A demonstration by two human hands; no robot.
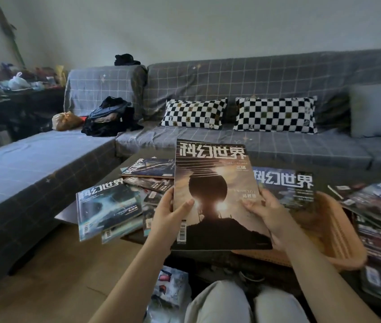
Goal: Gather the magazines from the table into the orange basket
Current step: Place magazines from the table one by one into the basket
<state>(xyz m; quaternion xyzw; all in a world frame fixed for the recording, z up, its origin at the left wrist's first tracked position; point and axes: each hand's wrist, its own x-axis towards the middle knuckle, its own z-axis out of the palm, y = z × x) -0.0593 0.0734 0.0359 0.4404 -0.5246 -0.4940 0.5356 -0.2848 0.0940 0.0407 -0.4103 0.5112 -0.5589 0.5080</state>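
I hold a magazine (215, 194) with a dark round shape on a golden cover, raised above the table in the middle of the view. My left hand (169, 213) grips its left edge, thumb on the cover. My right hand (267, 212) grips its right edge. The orange basket (338, 231) stands just right of it, partly hidden behind the held magazine and my right arm. Another magazine (289, 187) lies in or just behind the basket; I cannot tell which. Several magazines (112, 203) are spread over the table's left side, and more (380, 213) are piled at the right.
A grey checked sofa (254, 141) runs behind and to the left of the low dark table (138, 238). Two black-and-white checked cushions (194, 114) and a dark pile of clothes (111, 117) lie on it. A plastic bag (173, 290) lies on the floor by my knees.
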